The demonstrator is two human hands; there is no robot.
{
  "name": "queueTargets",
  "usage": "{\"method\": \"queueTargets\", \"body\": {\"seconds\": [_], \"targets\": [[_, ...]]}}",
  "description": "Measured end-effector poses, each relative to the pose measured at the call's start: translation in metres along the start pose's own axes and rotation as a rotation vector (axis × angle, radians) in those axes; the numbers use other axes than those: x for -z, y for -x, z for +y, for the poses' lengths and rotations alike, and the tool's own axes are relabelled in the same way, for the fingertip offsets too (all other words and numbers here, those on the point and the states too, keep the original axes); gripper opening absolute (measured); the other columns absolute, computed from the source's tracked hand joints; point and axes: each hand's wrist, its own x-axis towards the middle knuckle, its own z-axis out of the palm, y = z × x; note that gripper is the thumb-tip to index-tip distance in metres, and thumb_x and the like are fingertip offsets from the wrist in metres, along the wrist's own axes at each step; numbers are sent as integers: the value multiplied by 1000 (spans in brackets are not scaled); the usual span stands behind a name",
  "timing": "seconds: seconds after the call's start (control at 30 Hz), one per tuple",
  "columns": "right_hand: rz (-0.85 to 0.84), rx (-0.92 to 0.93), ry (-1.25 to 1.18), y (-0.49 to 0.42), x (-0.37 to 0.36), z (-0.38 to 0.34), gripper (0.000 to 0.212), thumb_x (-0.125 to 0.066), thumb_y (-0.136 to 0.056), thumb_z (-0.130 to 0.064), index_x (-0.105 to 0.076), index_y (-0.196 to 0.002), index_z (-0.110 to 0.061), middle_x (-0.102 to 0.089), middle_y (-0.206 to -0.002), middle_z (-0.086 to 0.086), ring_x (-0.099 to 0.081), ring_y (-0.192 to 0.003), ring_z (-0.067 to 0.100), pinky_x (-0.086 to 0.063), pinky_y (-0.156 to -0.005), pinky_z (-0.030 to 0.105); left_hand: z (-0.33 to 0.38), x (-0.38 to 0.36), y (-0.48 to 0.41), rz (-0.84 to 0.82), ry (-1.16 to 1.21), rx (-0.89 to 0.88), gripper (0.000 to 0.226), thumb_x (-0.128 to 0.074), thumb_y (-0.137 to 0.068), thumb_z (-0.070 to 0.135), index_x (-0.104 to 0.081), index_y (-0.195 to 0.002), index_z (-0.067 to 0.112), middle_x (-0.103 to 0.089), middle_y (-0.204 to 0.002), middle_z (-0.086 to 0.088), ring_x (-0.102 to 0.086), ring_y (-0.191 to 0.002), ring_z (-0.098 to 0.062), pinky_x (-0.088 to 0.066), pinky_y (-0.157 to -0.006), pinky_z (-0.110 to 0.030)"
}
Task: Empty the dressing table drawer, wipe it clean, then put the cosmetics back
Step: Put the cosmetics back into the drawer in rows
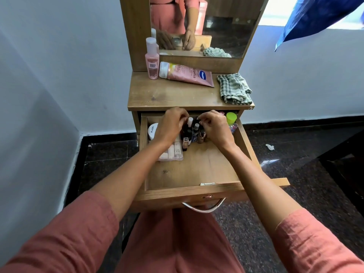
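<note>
Left hand (169, 126), right hand (215, 128) — one drawer (189, 192); one cloth (234, 89)

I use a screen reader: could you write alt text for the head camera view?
A person's left hand and right hand reach into the open drawer, fingers curled among small cosmetic bottles. The tabletop holds a pink tube, a pink bottle and a checked cloth.

drawer (177, 195) open | L grip (170, 125) + R grip (214, 127) at sm bottles (194, 131) | cloth (234, 89) on tabletop (167, 93)

Bright, even daylight enters from the overexposed window (279, 10) right of the mirror (226, 26). Shadows are soft. Wide-angle distortion bends the walls (49, 75) left of the mirror, and fine detail is slightly blurred.
</note>
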Motion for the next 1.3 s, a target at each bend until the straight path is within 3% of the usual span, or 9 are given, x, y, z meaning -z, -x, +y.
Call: {"method": "queueTargets", "body": {"seconds": [0.1,0.23,0.33,0.4,0.6,0.77,1.0,1.07,1.3], "targets": [[44,17,-21,-22,9,-7,18,-57,-83,4,-68,-97,2,-68,-98,17,-63,-89,23,-46,-80,18,1,16,-17,126,59,32,18,-53,-89,2,-63,-104,3,-64,-105,-12,-59,-96,-18,-46,-84,-22],[58,-7,-85,-66,20,-12,21,-60,-83,1,-66,-102,2,-66,-100,18,-61,-87,20,-41,-76,9,-9,34,-50,247,55,88,23,-51,-87,-4,-62,-107,1,-62,-110,-16,-59,-99,-23,-46,-86,-22],[6,-21,-36,-101,23,-12,34,-64,-82,-6,-60,-115,-2,-62,-115,16,-58,-105,23,-42,-89,18,-18,41,-74,287,24,119,30,-52,-86,-4,-58,-114,3,-56,-119,-15,-54,-110,-24,-44,-97,-29],[-52,10,40,-122,22,-11,43,-66,-82,-11,-56,-123,-6,-57,-123,13,-52,-114,23,-40,-97,27,-24,43,-88,345,26,161,33,-54,-85,-3,-54,-117,6,-51,-125,-14,-51,-116,-23,-40,-98,-24],[-196,92,83,-167,7,-12,63,-73,-75,-15,-47,-131,-5,-49,-134,12,-47,-124,24,-36,-105,31,-38,47,-121,435,79,282,57,-65,-82,11,-35,-131,7,-38,-136,-12,-40,-126,-20,-34,-105,-24],[-285,103,149,-187,-4,-6,70,-75,-73,-24,-44,-134,-9,-47,-135,11,-45,-124,23,-34,-103,27,-45,53,-132,345,307,284,54,-65,-84,18,-38,-130,9,-49,-133,-7,-49,-121,-16,-38,-101,-22],[-349,77,168,-196,-8,-6,74,-79,-69,-25,-45,-132,-10,-42,-131,12,-42,-120,23,-31,-92,18,-52,52,-136,346,298,324,49,-62,-86,22,-40,-129,12,-50,-133,-5,-50,-120,-15,-40,-100,-23],[-362,81,197,-196,-7,-8,73,-78,-69,-27,-44,-132,-10,-45,-133,12,-44,-120,23,-33,-92,20,-53,51,-136,349,278,345,48,-62,-86,24,-41,-128,13,-51,-133,-5,-51,-120,-17,-40,-100,-24],[-363,87,184,-184,-4,-15,69,-78,-69,-25,-49,-128,-7,-54,-129,11,-50,-116,24,-35,-84,21,-51,54,-124,427,225,324,47,-68,-81,25,-53,-121,6,-60,-125,-10,-58,-110,-22,-40,-85,-17]]}}
